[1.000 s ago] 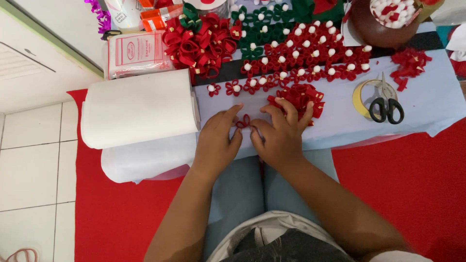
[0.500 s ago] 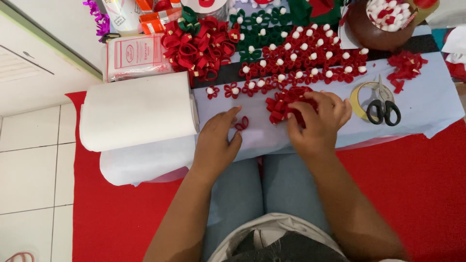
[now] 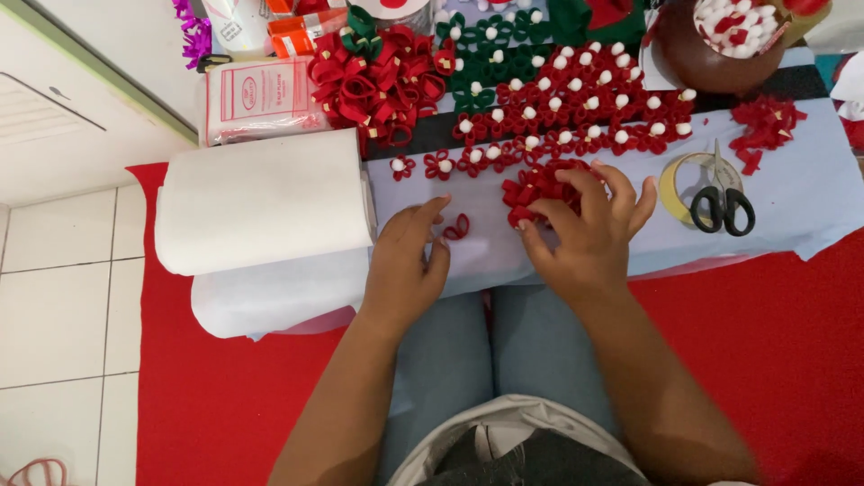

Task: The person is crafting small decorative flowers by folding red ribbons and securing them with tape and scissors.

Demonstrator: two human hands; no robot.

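The left hand, fingers loosely open, pins a red ribbon loop to the pale surface. The right hand pinches pieces from the red loop pile; picking one piece at a time should prevent tangling.

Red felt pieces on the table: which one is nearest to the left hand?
The single small red loop, lying alone on the pale cloth just off the left hand's fingertips. The other red pieces sit in rows or piles farther up, or under the right hand.
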